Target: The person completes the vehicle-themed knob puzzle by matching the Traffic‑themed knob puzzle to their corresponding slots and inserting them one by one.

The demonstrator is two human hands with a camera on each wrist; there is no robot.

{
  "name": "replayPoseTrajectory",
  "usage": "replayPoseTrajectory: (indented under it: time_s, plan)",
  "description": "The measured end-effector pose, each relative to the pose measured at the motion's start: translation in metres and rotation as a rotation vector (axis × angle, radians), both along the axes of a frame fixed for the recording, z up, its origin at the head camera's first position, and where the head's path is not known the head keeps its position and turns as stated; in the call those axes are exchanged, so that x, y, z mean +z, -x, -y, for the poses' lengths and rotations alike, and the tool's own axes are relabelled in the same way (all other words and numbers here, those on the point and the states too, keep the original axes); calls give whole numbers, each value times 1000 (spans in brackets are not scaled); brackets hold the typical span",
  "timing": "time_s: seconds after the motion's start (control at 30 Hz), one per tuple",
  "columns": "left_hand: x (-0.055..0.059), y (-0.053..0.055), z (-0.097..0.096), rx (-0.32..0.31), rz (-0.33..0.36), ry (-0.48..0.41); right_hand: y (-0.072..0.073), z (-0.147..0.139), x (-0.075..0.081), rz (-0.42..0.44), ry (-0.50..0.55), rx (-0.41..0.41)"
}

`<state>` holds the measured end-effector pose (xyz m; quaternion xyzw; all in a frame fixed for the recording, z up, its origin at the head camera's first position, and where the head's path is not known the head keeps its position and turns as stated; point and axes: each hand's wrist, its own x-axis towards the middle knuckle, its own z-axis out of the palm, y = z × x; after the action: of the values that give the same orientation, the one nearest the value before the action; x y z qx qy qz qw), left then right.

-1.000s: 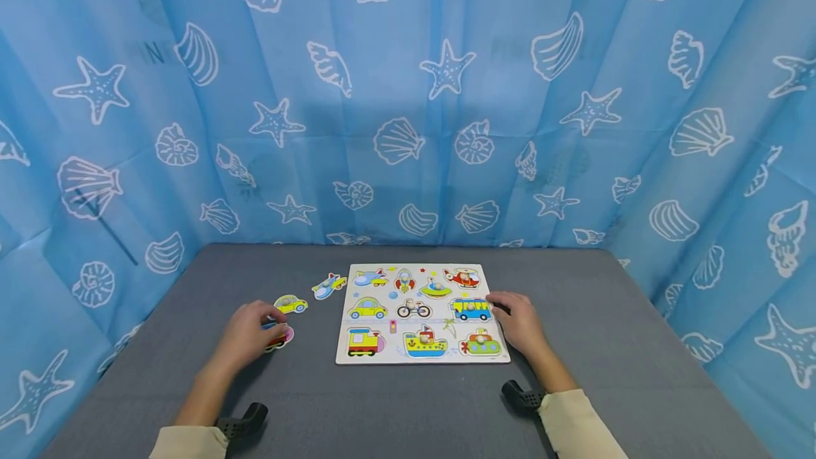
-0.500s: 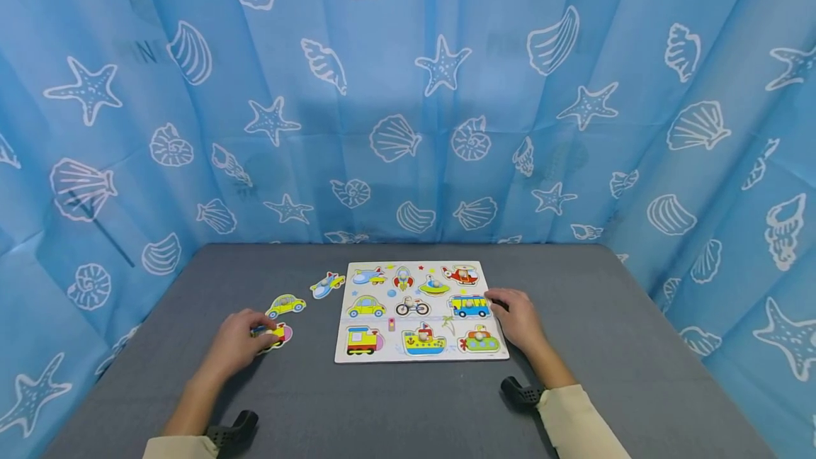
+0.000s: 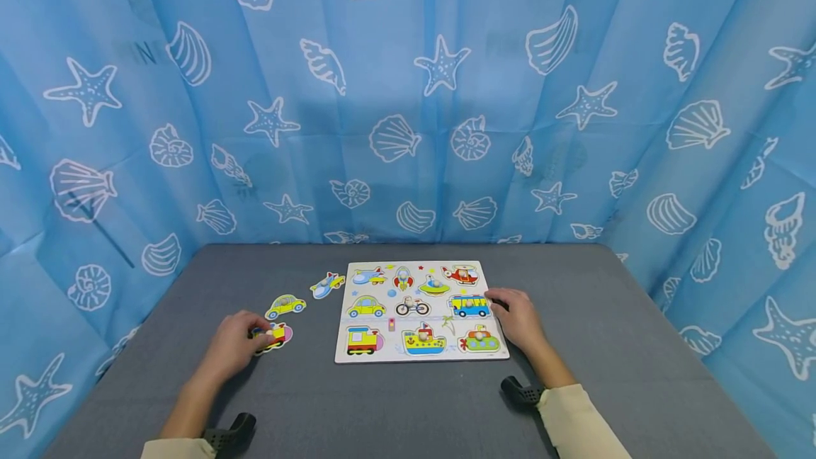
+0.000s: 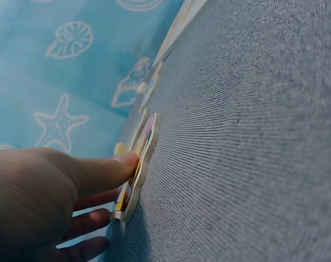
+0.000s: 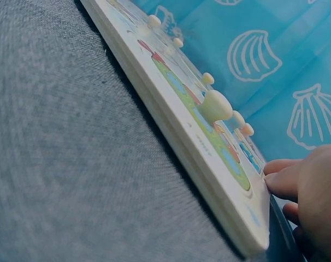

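My left hand (image 3: 234,340) pinches the wooden train puzzle piece (image 3: 280,335) from above, at the left of the table. In the left wrist view the thumb (image 4: 119,168) covers the middle of the train piece (image 4: 147,153), whose knob is hidden; the piece lies low at the cloth. Just behind it is a yellow-green car piece (image 3: 285,305). An airplane piece (image 3: 328,285) lies close to the puzzle board (image 3: 392,356). At the board's right edge my right hand (image 3: 519,321) rests its fingertips, seen also in the right wrist view touching the board's edge (image 5: 209,210).
The board's airplane, car and train places show no knobs; knobbed pieces such as the ship (image 3: 424,341), submarine (image 3: 479,340) and bus (image 3: 470,307) sit in it. A grey cloth (image 3: 408,409) covers the table. Blue shell-patterned curtain (image 3: 408,183) surrounds the back and sides.
The left hand has moved slightly left and toward me with the train piece, which now shows more of its face, apart from the car piece. The right hand stays at the board's edge.
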<state>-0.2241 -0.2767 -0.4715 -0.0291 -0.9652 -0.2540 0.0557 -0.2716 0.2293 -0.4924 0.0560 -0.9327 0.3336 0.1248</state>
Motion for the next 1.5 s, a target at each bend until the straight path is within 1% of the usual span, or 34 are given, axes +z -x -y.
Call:
replayPoseTrajectory:
  time_s: [0.17,0.3,0.4,0.57,0.67,0.8,1.0,1.1,1.27,1.5]
  plan:
    - [1,-1,-4,10,-5,28,0,0,0,-7,-8,1]
    - [2,-3,-7,-11,-17,42,0,-1,0,-5,-9,-1]
    - [4,-5,-10,-29,2,43,0,-1,0,-8,-11,1]
    - [8,-8,-16,-81,29,56,1,-2,0,-9,-13,2]
    - [10,-8,-19,-120,29,75,2,-2,0,-8,-14,2]
    - [9,-10,-24,-155,17,83,2,-1,0,-5,-16,4]
    - [9,-11,-39,-169,13,74,2,-1,0,-2,-12,6]
    - [8,-10,-49,-180,1,58,2,-1,0,1,-12,2]
    - [4,-10,-63,-216,-46,41,1,-1,0,-7,-8,5]
    - [2,-10,-83,-231,-58,42,0,-1,0,-9,5,6]
